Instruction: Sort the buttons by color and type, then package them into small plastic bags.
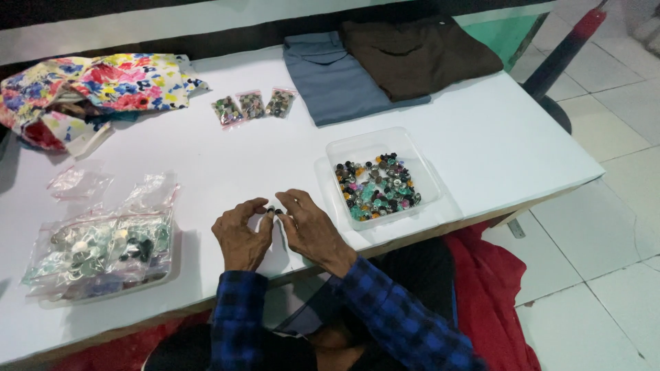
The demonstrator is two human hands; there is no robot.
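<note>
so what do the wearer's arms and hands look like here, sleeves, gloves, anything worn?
Both hands are bare: left hand and right hand show no gloves, and no rings or watch are visible. Both arms wear long sleeves in a blue and black check, reaching the wrists.

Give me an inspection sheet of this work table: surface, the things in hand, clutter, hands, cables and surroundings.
Surface: white table, well lit, nothing spilled.
Job's things: small dark buttons pinched between both hands; clear tray of mixed buttons to their right.
Clutter: bagged buttons in a clear container at left, an empty plastic bag, three small button packets, floral fabric, folded grey cloth with folded brown cloth on top.
Grippers: left hand and right hand meet fingertip to fingertip just above the table.
Cables: nothing seen.
Surroundings: white tiled floor, red cloth below the table edge.
</note>
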